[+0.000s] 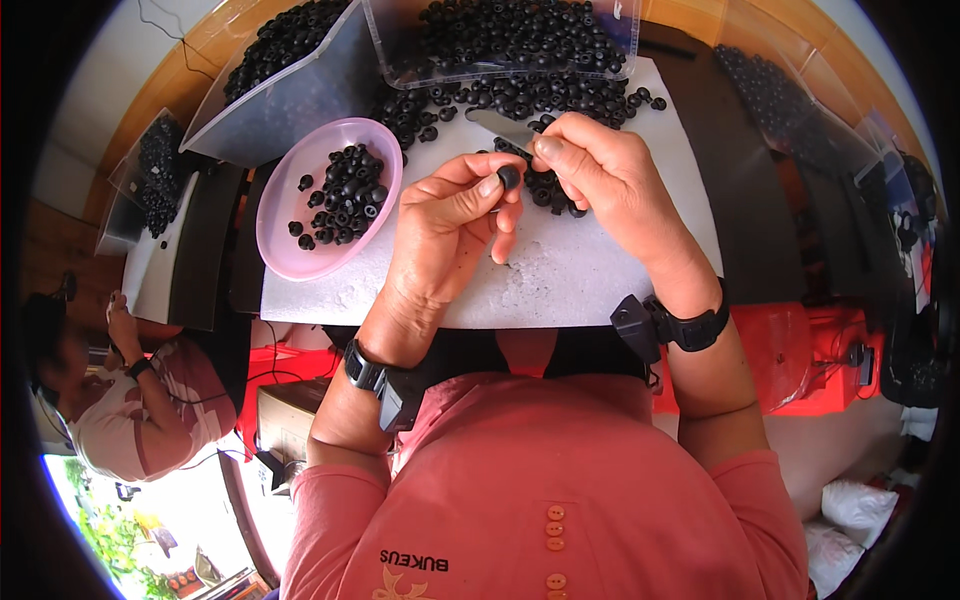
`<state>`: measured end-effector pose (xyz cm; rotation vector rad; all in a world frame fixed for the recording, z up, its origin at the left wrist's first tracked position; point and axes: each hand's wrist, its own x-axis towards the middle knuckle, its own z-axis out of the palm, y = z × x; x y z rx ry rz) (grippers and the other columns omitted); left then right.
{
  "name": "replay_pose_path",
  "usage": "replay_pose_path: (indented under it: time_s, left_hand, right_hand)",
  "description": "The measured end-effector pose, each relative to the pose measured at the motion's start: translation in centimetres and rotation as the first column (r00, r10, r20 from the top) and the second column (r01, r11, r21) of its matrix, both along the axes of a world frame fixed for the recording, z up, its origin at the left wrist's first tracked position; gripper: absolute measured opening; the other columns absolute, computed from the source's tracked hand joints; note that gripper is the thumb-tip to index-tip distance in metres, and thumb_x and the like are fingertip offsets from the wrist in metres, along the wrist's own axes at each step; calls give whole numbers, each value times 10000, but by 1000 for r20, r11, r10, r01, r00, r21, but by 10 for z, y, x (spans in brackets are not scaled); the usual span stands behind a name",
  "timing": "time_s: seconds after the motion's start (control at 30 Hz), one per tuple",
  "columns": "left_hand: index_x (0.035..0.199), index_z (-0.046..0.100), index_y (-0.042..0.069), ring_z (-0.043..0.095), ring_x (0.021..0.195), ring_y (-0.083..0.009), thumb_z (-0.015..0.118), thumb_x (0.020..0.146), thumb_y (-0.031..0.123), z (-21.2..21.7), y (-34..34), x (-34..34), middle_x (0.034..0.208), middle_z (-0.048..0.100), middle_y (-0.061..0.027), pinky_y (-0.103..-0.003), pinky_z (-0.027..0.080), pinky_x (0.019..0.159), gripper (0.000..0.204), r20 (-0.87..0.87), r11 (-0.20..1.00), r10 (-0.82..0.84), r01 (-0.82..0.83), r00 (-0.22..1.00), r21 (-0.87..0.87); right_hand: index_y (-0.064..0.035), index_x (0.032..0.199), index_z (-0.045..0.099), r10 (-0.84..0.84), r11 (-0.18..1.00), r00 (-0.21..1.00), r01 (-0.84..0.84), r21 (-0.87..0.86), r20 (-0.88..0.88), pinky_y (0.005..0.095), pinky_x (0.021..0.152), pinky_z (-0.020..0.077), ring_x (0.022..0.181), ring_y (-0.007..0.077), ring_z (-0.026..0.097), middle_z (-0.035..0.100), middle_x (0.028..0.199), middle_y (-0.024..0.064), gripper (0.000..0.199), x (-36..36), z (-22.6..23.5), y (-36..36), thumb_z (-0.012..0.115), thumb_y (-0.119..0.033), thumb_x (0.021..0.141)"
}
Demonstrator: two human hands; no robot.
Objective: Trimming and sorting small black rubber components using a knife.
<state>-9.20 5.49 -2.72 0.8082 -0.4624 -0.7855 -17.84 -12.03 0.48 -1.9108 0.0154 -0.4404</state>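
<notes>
The left hand (pixel 440 225) pinches 1 small round black part (pixel 508 178) between thumb and forefinger, its other fingers curled loosely beneath. The right hand (pixel 610 175) grasps a small knife (pixel 503 127), thumb on its near end. The blade points leftward and away from the right hand, passing just beyond the left fingertips. The held part sits just below the blade, with a gap between the 2.

Left of the left hand, and near it, a pink bowl (pixel 278 215) holds a heap of similar black parts (pixel 350 195). Farther beyond the left hand, on the same side, stands a gray tub (pixel 310 115) filled with more. Straight ahead of both hands is a clear bin (pixel 632 45), also heaped with black parts, and a loose pile (pixel 570 92) spreads in front of it. Some loose parts (pixel 550 195) lie beneath the right hand and just beside its fingers.

Under the hands lies a white sheet (pixel 600 280), bare on the side toward the body. Each wrist wears a strap with a black device: 1 behind the left hand (pixel 400 400), 1 behind the right (pixel 635 325). Well to the right of the right hand is another clear container (pixel 790 85) of dark parts. Well to the left of and behind the left hand, another person (pixel 150 400) sits with raised hands; what those hands grasp, I cannot tell.
</notes>
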Motion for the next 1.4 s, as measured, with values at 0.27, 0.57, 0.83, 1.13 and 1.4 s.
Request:
replay_pose_path:
  time_s: [0.27, 0.57, 0.83, 1.13, 1.4]
  left_hand:
    - [1086, 614, -77, 600, 686, -167, 573, 988, 76, 1, 0, 0, 869, 636, -126, -278, 472, 485, 186, -16, 999, -25, 26, 1000, 41]
    - [1066, 607, -75, 585, 670, -166, 568, 985, 63, 0, 0, 1, 870, 632, -134, -276, 467, 475, 165, -70, 998, -51, 54, 996, 45]
    - [1065, 603, -88, 582, 662, -173, 562, 980, 51, -2, 2, 4, 866, 629, -143, -279, 468, 452, 168, -105, 997, -61, 66, 993, 44]
    - [1090, 613, -78, 583, 656, -172, 559, 978, 45, -5, 2, 7, 867, 631, -140, -276, 466, 452, 175, -71, 997, -66, 68, 995, 23]
    - [1124, 616, -62, 589, 661, -168, 580, 975, 56, 18, 0, -11, 878, 628, -125, -275, 469, 463, 194, -14, 996, -28, 29, 1000, 85]
  right_hand:
    - [-34, 915, 588, -9, 989, 999, 16, -146, 50, 327, 567, 442, 586, 186, 571, 608, 654, 83, 164, 2, -2, 4, 637, -186, 948]
    - [-45, 970, 575, 22, 988, 999, -17, -155, 29, 325, 586, 470, 635, 218, 658, 674, 688, 100, 157, 2, -2, 5, 635, -189, 953]
    - [-45, 972, 569, 53, 988, 998, -50, -149, 17, 311, 581, 470, 624, 211, 661, 691, 701, 101, 156, 1, 0, 6, 636, -185, 951]
    - [-31, 1055, 578, 114, 993, 993, -113, -14, 25, 270, 575, 448, 632, 105, 612, 694, 703, 83, 206, -3, 3, 7, 655, -189, 947]
    - [-33, 1025, 604, 97, 935, 995, -101, 339, 27, 221, 508, 353, 575, 37, 474, 597, 655, -11, 262, -2, 4, 9, 724, -228, 897]
